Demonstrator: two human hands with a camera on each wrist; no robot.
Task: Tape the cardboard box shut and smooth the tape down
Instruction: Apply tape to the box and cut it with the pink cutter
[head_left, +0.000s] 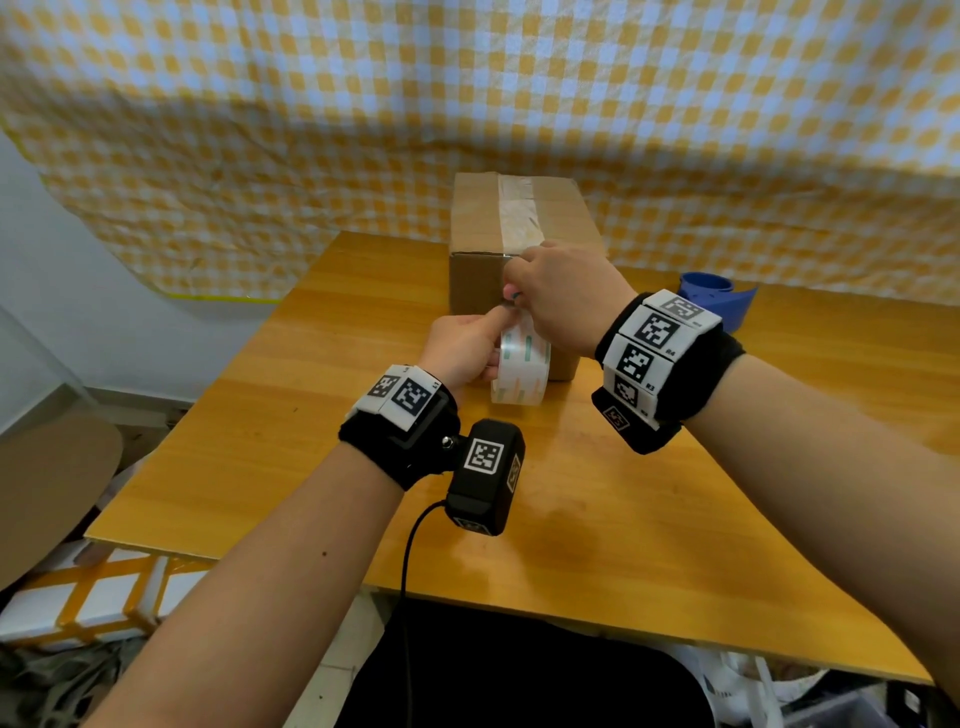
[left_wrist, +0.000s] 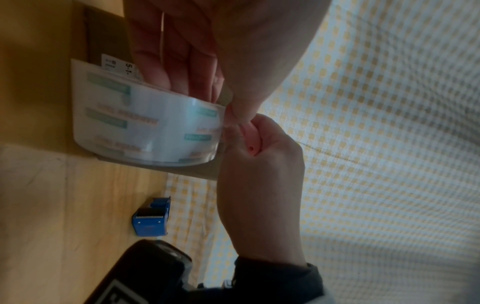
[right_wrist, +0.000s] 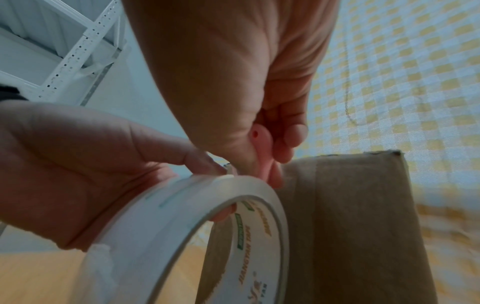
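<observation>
The cardboard box stands at the back of the wooden table, a strip of clear tape running over its top. My left hand grips the roll of clear printed tape just in front of the box, thumb on the outside and fingers through the core. My right hand is curled round a small pink cutter and holds it at the roll's upper edge, close against the box's front face. Whether the cutter touches the tape is hidden.
A blue tape dispenser sits on the table to the right of the box. A yellow checked cloth hangs behind. White metal shelving stands off to the left. Bare tabletop lies in front of my hands.
</observation>
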